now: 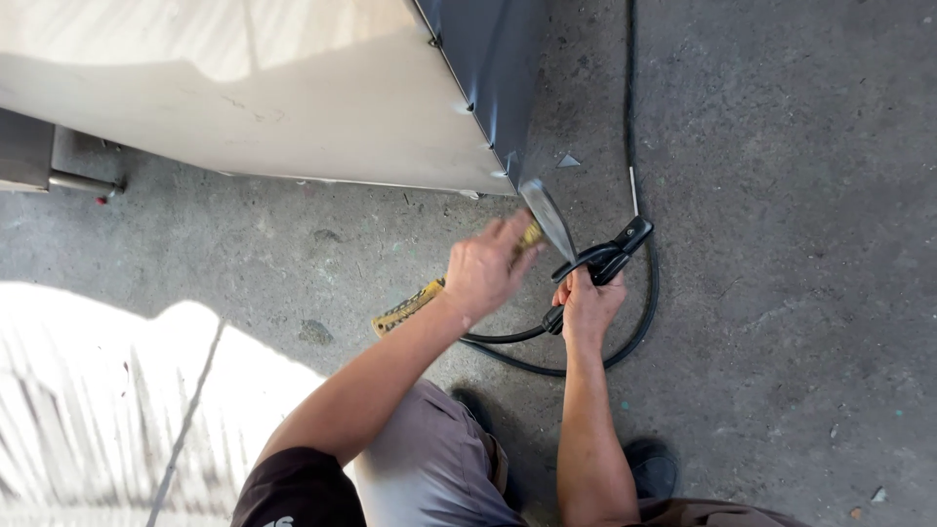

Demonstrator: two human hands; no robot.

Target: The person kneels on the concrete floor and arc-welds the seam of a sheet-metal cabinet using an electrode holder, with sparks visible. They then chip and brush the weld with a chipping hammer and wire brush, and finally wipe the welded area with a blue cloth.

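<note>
Overhead, a big pale sheet-metal cabinet (pixel 244 88) fills the upper left, its darker side panel (pixel 488 68) running down to a bottom corner just above the hands. It stands on a rough grey concrete floor (pixel 781 293), and its top and left parts are cut off by the frame. At lower left a bright patch of sunlight (pixel 98 410) washes out the floor, so nothing can be made out there. A grey tube (pixel 83 182) sticks out under the cabinet at the far left.

A black cable (pixel 639 312) comes down from the top edge, curves round in a loop on the floor right of the hands and runs back under the right hand. A thin pale rod (pixel 633 190) lies or stands just above the clamp; which one I cannot tell.

The left hand (pixel 486 268) is closed around a tool with a yellow-and-black handle (pixel 405 310); the handle's long axis runs from lower left up to the right, toward the cabinet corner. The hand is blurred, and the tool's working end is mostly hidden behind it, beside a bent strip of grey metal (pixel 551 220) hanging off the corner.

The right hand (pixel 589 307) is wrapped around the black electrode holder (pixel 605 256) at the cable's end. The holder sits just below and right of the cabinet corner, its nose pointing up and to the right.
</note>
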